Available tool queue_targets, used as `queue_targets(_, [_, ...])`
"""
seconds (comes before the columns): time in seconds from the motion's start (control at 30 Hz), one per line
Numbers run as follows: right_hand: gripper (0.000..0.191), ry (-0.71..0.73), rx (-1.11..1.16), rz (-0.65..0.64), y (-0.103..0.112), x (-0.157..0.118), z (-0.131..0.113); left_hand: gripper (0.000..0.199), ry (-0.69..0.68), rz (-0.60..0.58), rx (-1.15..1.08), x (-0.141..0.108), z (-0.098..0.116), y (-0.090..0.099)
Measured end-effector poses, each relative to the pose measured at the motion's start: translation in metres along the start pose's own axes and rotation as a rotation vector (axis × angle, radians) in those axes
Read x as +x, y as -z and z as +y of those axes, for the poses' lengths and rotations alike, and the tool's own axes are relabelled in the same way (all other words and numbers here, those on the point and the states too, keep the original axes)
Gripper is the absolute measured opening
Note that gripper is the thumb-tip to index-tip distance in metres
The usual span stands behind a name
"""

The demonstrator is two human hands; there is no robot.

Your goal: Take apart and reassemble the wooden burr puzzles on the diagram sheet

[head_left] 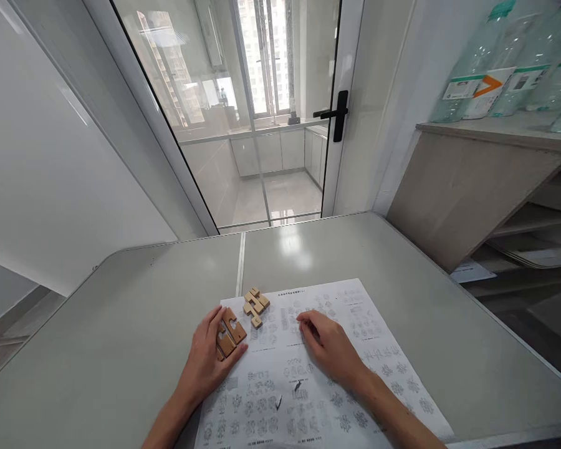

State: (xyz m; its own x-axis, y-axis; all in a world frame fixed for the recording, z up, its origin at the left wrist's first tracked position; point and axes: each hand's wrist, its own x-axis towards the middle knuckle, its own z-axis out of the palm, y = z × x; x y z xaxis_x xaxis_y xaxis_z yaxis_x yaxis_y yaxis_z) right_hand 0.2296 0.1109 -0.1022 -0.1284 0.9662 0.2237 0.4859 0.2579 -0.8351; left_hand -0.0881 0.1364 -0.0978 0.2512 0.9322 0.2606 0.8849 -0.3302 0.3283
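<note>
My left hand [206, 357] is cupped around a few darker brown wooden puzzle pieces [232, 325] with notches cut in them, thumb on the near side and fingers on the far side. They lie side by side at the left edge of a large printed sheet [327, 368]. Just beyond them sits a group of lighter wooden puzzle pieces [256, 305], untouched. My right hand [330, 344] rests on the middle of the sheet, its fingers curled together with nothing visible in them. Rows of small line diagrams cover the paper.
The grey-green table [135, 324] extends to both sides of the sheet. Behind it stands a glass door [280, 156] with a black handle [340, 116]. At the right, a wooden shelf unit [472, 181] carries several clear plastic bottles [518, 81].
</note>
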Motion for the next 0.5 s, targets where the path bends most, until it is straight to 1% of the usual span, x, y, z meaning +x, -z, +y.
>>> queue_targets(0.07, [0.021,-0.002,0.001,0.0,0.0001,0.0001,-0.0001,0.078,-0.029,0.049,0.04,0.0012,0.0001,0.0009])
queue_targets(0.13, [0.021,-0.002,-0.002,0.0,-0.0001,0.0003,-0.0001,0.083,-0.027,0.102,0.08,0.0021,-0.0001,0.0008])
queue_targets(0.17, [0.021,-0.003,-0.002,0.001,-0.0002,0.0004,-0.0001,0.084,-0.019,0.104,0.078,0.0023,-0.0001,0.0006])
queue_targets(0.23, [0.021,-0.004,0.001,0.002,-0.0005,0.0004,0.0,0.08,-0.004,0.059,0.032,0.0021,0.0006,0.0004])
queue_targets(0.3, [0.022,-0.002,0.003,0.003,-0.0009,0.0003,0.0001,0.071,0.002,0.011,-0.025,0.0011,0.0025,0.0011])
queue_targets(0.4, [0.022,0.001,0.003,-0.001,-0.0016,-0.0003,0.0005,0.063,0.015,0.001,-0.087,-0.0014,0.0055,0.0028])
queue_targets(0.5, [0.022,-0.002,0.0,-0.001,-0.0017,-0.0007,0.0,0.062,0.026,0.012,-0.124,-0.0044,0.0068,0.0032])
